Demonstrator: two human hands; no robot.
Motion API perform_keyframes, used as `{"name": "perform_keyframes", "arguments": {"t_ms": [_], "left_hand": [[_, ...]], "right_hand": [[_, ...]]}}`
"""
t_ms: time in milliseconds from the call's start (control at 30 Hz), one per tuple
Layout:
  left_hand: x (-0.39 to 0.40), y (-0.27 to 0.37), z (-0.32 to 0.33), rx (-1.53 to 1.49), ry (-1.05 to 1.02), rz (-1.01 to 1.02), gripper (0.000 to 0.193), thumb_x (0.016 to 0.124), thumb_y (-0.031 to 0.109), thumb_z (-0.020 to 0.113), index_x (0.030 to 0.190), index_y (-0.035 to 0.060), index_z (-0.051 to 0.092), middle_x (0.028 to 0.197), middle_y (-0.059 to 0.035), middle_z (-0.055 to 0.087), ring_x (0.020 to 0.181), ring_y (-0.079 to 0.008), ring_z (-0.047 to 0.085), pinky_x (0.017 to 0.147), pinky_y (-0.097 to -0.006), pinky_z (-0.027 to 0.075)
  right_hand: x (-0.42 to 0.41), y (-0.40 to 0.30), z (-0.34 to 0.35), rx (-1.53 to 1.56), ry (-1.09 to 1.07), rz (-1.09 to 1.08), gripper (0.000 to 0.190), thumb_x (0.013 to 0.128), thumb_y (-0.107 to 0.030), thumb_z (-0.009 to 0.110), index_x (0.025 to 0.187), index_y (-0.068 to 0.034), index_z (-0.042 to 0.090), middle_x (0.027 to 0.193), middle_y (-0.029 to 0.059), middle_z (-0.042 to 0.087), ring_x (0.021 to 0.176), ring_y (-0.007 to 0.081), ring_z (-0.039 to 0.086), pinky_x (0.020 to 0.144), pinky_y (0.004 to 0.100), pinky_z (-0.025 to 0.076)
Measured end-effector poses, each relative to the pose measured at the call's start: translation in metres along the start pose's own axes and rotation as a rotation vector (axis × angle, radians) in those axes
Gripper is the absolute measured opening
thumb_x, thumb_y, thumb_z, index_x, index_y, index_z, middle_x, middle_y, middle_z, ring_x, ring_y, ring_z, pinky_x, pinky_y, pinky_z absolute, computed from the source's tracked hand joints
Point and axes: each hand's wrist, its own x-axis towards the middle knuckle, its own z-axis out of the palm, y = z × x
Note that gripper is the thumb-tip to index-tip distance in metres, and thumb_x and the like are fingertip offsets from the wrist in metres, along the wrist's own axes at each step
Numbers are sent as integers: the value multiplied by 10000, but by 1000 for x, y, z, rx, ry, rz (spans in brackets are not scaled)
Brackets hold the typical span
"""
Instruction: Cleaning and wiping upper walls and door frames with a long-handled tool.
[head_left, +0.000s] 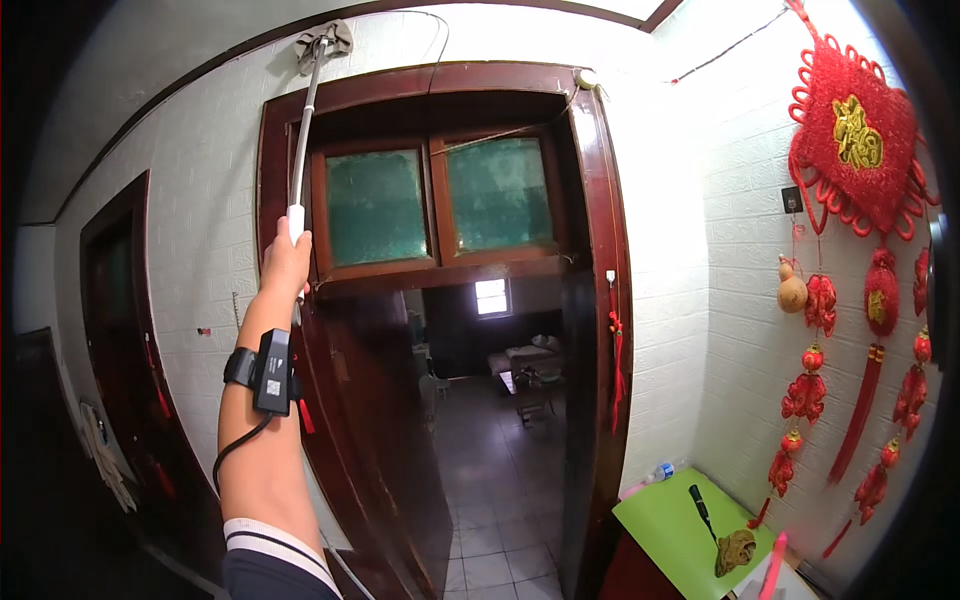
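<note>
My left hand (285, 262) is raised in front of the left door jamb, its fingers closed round the white grip of a telescopic pole (306, 142). The pole runs up to a grey cloth (324, 46) at its top end, which lies against the white brick-pattern wall just above the door frame's left corner. A black device is strapped to the forearm, with a cable running down from it. My right hand is out of view.
A dark red door frame (619, 300) surrounds an open doorway under two green glass panes (499, 193). Red hanging ornaments (855, 135) line the right wall. Below them a green-topped table (652, 517) bears a black-handled tool (700, 506) and a brown cloth (735, 553). A thin cable hangs above the frame.
</note>
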Motion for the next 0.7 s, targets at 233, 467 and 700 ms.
{"name": "perform_keyframes", "arguments": {"t_ms": [233,467,700], "left_hand": [[-40,26,3,37,-85,44,343,894,289,430,1170,104,343,770,-237,605,576,-354,614,503,-438,489],[-23,-36,-7,228,3,29,479,880,375,375,1313,182,310,897,-277,598,864,-442,575,717,-506,452],[-11,-82,-72,382,126,7,498,869,423,405,1330,242,348,902,-232,618,885,-408,588,748,-477,460]], "right_hand": [[2,2,13,-82,-68,26,400,865,-260,573,1210,-66,514,845,58,631,573,90,532,460,211,400],[10,16,17,-152,-101,-20,392,868,-260,570,1200,-55,524,895,77,631,705,123,558,574,249,442],[23,41,11,-139,-134,-50,367,882,-219,556,1178,-4,526,853,83,634,754,144,585,665,273,477]]}}
